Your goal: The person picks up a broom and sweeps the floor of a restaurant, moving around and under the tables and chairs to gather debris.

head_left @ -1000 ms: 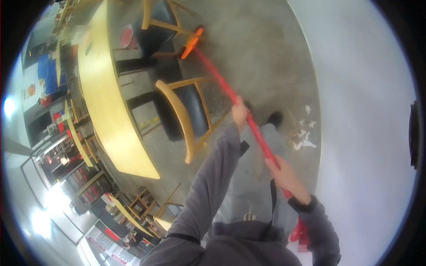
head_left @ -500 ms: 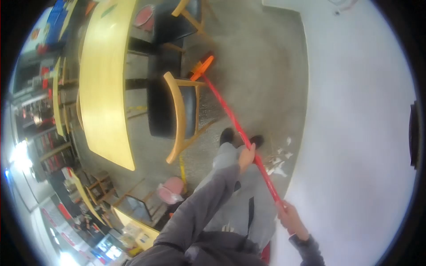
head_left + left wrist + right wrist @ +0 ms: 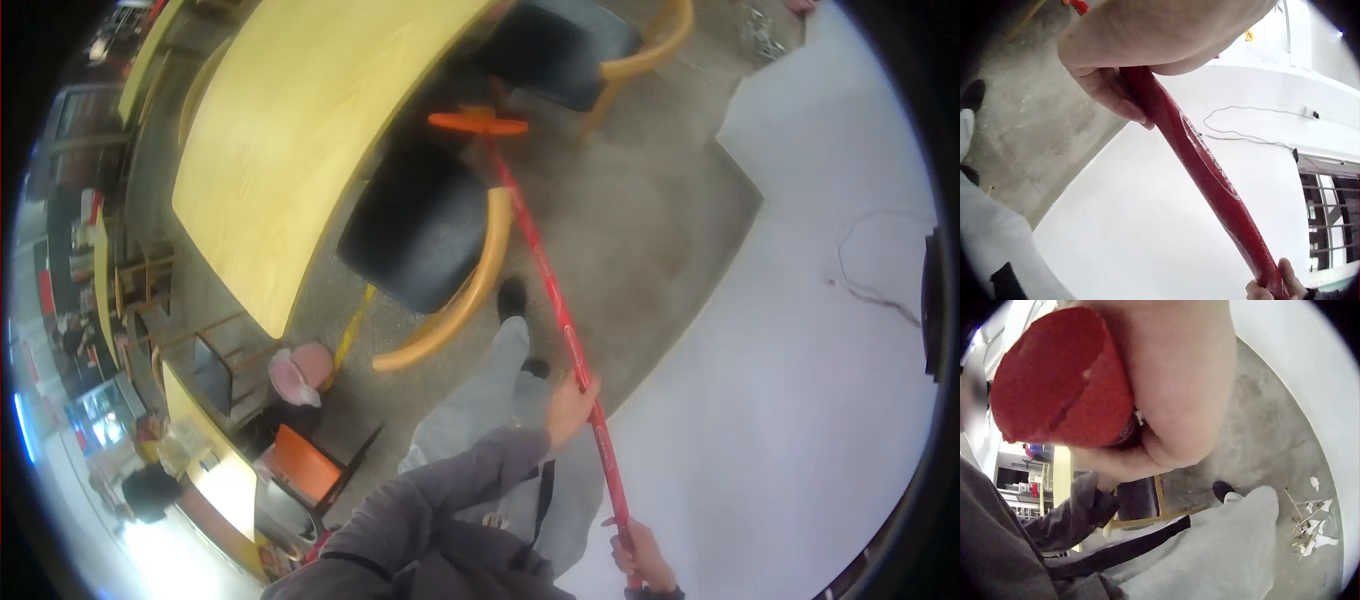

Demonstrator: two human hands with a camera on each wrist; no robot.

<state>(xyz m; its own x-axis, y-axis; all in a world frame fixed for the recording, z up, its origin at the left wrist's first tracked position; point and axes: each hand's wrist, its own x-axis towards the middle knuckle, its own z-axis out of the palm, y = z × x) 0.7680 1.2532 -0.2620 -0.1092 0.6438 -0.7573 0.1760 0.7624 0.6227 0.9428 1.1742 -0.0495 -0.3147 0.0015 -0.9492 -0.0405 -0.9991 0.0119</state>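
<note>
A long red pole point(image 3: 552, 290) slants across the head view, with an orange broom head point(image 3: 478, 123) at its far end on the floor, between two dark-seated chairs. My left hand point(image 3: 572, 408) grips the pole partway down; in the left wrist view its fingers point(image 3: 1113, 94) curl round the red shaft point(image 3: 1200, 165). Lower, near the pole's end, my right hand point(image 3: 645, 558) is wrapped round it. The right wrist view shows the blunt red pole end point(image 3: 1063, 381) sticking out beside the right hand point(image 3: 1175, 381). Whatever lies under the bristles is hidden.
A yellow table point(image 3: 300, 130) stands on the left, a black-seated chair point(image 3: 420, 225) beside the pole, and another chair point(image 3: 560, 50) beyond. White wall point(image 3: 780, 400) runs along the right. Paper scraps point(image 3: 1316, 534) lie by the wall. A pink bin point(image 3: 300, 372) stands lower left.
The view has swung round, and table and chairs appear larger. The broom head now lies crosswise between the chairs. Both hands still hold the pole, lower in the view.
</note>
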